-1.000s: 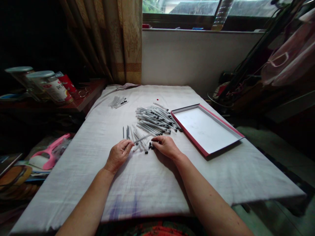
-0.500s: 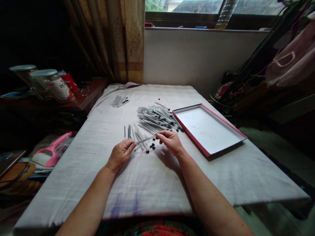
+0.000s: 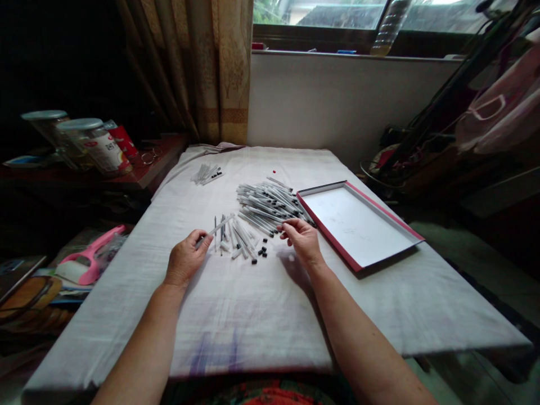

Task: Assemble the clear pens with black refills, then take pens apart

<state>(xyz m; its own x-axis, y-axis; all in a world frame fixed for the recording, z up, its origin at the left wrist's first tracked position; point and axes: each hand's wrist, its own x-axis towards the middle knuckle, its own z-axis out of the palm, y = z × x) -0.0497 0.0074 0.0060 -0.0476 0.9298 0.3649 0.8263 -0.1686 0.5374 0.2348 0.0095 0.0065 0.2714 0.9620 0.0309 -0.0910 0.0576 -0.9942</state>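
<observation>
My left hand [image 3: 185, 260] is closed on a thin grey pen tube [image 3: 217, 229] that slants up to the right, above the cloth. My right hand [image 3: 301, 239] hovers by the near edge of a big pile of pen tubes [image 3: 265, 205], fingers curled with the tips apart and nothing visibly in them. Between the hands lie a few loose tubes [image 3: 238, 239] and several small black caps [image 3: 261, 252]. A smaller bundle of tubes [image 3: 206, 174] lies farther back on the left.
A white cloth covers the table [image 3: 253, 315]. A shallow red-edged box lid [image 3: 358, 222] lies to the right of the pile. Jars [image 3: 97, 146] stand on a side shelf at left, a pink object [image 3: 90, 260] lies below, and a curtain and window are behind.
My left hand has carried the tube left, away from the right hand, which let go of its end and moved slightly right toward the pile.
</observation>
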